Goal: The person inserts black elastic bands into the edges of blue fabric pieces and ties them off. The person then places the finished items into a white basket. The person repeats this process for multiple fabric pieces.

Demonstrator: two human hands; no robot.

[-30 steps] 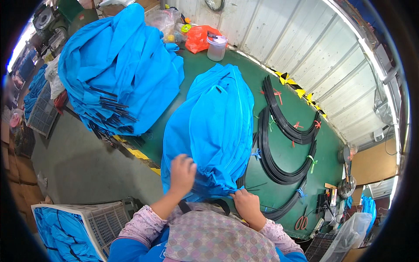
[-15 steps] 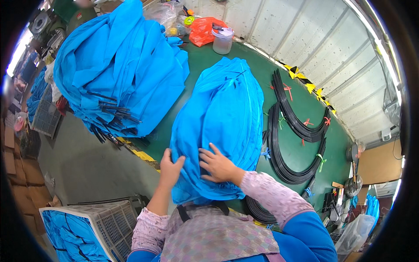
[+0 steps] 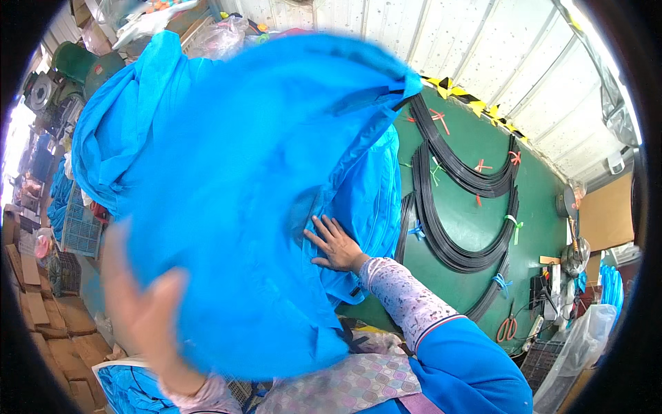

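Observation:
A large piece of bright blue fabric (image 3: 234, 193), blurred by motion, billows up across the middle of the view. At its lower left edge is my left hand (image 3: 148, 310), smeared; the thumb shows apart from the fingers, but I cannot make out a grip. My right hand (image 3: 334, 245) lies with fingers spread on the stacked blue fabric (image 3: 372, 200) at the right, pressing near a fold. A dark strip runs along the raised piece's right edge. That raised piece hides much of the stack.
Bundles of curved black rods (image 3: 469, 255), tied with coloured strings, lie on the green tabletop (image 3: 462, 152) at right. Behind left is another blue fabric pile (image 3: 110, 145). Orange-handled scissors (image 3: 507, 328) are at the table's right end. A crate of blue fabric (image 3: 131, 386) stands lower left.
A blue fabric piece has risen off the stack and swung to the left, covering part of the left pile. My left hand moved left and down; the right stayed on the stack.

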